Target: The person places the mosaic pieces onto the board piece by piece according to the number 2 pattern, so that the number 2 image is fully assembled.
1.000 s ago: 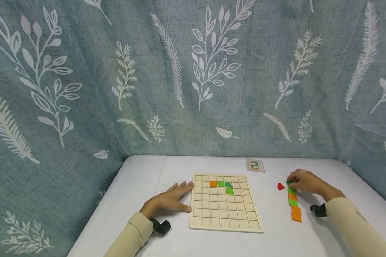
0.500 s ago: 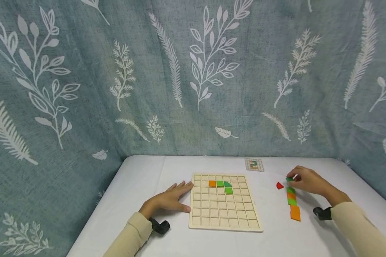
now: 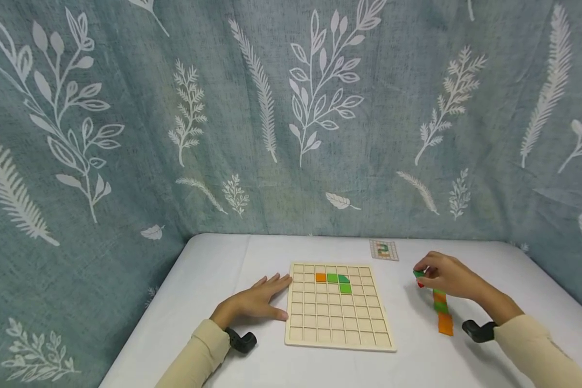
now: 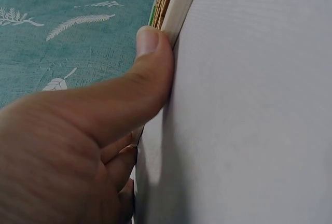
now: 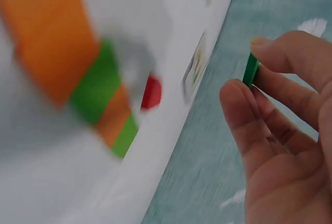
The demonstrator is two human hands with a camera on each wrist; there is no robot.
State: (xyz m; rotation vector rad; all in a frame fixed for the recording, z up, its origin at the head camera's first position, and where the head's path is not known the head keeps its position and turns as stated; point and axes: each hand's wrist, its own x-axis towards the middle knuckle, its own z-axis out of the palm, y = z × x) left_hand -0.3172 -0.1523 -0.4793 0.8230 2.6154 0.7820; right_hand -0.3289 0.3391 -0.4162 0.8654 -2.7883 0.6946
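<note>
A pale wooden grid board (image 3: 310, 318) lies on the table with an orange tile (image 3: 321, 277), a green tile (image 3: 332, 278), a dark green rounded tile (image 3: 344, 279) and another green tile (image 3: 345, 289) in its cells. At the board's left edge rests my left hand (image 3: 254, 299), fingers spread; its thumb touches the rim in the left wrist view. My right hand (image 3: 451, 276) pinches a dark green tile (image 5: 251, 70) between thumb and fingers, raised above the table. Just under it lies a red tile (image 5: 152, 92), mostly covered by the hand in the head view.
A row of orange and green tiles (image 3: 445, 323) lies on the white table (image 3: 252, 355) right of the board, partly behind my right hand. Behind the board is a small pattern card (image 3: 384, 250). A leaf-print curtain (image 3: 271, 199) hangs behind the table.
My right hand has lifted the dark green tile from the far end of the row and carried it left, over the red tile. The left hand stays at the board's edge.
</note>
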